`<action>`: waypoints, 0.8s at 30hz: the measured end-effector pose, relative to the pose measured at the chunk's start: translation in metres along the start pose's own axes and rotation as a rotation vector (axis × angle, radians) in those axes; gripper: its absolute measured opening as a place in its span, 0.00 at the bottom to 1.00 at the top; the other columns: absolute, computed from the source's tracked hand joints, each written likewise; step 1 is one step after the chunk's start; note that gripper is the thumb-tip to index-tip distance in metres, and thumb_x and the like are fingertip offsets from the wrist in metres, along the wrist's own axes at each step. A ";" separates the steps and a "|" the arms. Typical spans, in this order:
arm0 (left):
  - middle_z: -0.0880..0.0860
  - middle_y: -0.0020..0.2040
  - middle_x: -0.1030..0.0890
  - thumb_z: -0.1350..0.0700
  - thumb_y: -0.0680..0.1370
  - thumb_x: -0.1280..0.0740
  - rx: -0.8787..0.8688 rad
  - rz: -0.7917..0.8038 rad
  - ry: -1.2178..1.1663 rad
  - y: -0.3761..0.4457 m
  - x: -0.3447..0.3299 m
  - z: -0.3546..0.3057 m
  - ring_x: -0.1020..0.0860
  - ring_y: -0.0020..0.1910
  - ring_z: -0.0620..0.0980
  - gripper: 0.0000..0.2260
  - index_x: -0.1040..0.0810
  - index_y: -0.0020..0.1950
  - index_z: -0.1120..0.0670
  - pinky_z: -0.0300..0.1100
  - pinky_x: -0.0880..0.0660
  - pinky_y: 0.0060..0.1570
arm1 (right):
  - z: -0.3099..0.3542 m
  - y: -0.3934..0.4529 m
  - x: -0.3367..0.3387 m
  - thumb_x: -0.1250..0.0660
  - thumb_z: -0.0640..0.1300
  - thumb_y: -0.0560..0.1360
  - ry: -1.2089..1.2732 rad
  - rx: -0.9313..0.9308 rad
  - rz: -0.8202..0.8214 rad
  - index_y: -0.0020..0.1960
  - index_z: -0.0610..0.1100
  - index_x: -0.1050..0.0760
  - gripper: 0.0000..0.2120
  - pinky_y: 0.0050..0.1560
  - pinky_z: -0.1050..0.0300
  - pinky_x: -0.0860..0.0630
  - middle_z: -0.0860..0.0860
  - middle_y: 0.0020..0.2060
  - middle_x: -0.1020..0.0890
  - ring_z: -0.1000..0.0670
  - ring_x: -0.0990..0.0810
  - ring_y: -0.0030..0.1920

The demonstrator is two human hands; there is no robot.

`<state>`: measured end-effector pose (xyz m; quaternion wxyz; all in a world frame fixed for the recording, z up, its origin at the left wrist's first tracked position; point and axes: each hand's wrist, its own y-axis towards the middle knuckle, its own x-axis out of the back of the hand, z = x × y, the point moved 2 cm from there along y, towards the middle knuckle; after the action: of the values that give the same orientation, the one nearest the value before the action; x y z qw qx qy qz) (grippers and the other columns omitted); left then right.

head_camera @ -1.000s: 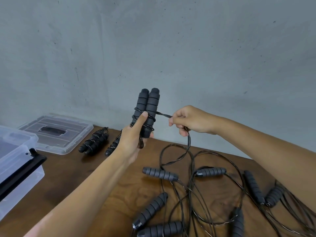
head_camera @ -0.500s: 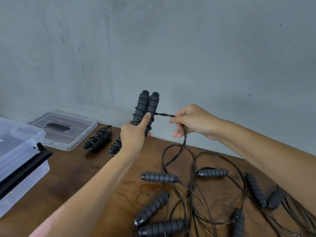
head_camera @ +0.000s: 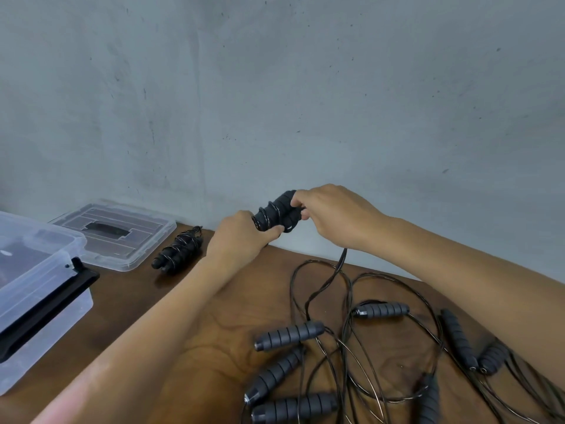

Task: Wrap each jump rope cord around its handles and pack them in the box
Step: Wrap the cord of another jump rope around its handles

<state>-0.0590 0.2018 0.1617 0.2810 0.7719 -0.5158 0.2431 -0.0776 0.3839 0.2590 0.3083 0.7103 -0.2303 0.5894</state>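
While left hand (head_camera: 244,237) clamps the paired handles (head_camera: 275,214) steady, right hand (head_camera: 331,215) pinches cord (head_camera: 342,261) to wind; wrapped bundle (head_camera: 179,254) waits beside box (head_camera: 46,289).

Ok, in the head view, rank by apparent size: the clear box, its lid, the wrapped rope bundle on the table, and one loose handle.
1. clear box, cut off by the frame and nearest the camera
2. lid
3. wrapped rope bundle and loose handle: look alike, and the handle lies nearer, so unranked

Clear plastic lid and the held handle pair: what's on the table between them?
Head view: one wrapped black jump rope bundle lies on the brown wooden table there.
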 end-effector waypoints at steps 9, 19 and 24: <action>0.51 0.32 0.16 0.32 0.70 0.26 -0.221 0.289 0.260 0.003 0.024 0.005 0.16 0.36 0.49 0.25 0.23 0.43 0.54 0.47 0.20 0.44 | -0.021 -0.002 0.006 0.37 0.42 0.83 -0.104 0.109 -0.015 0.55 0.45 0.28 0.02 0.35 0.60 0.37 0.54 0.48 0.20 0.52 0.29 0.42; 0.54 0.33 0.15 0.45 0.76 0.24 -0.316 0.569 0.164 -0.027 0.049 -0.026 0.22 0.26 0.41 0.15 0.21 0.42 0.54 0.36 0.26 0.37 | -0.032 -0.003 0.009 0.26 0.41 0.77 0.513 0.057 -0.038 0.48 0.45 0.16 0.00 0.46 0.66 0.27 0.59 0.40 0.16 0.58 0.20 0.43; 0.62 0.36 0.16 0.50 0.79 0.25 -0.333 0.722 -0.059 -0.038 0.049 -0.022 0.23 0.29 0.46 0.14 0.20 0.47 0.61 0.36 0.28 0.34 | -0.035 -0.006 0.006 0.26 0.36 0.76 0.841 0.005 -0.007 0.48 0.42 0.15 0.03 0.33 0.66 0.31 0.56 0.32 0.17 0.54 0.31 0.29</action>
<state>-0.0082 0.1962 0.2039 0.2839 0.4915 -0.7942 0.2172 -0.0966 0.4132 0.2683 0.3759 0.4094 -0.0806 0.8274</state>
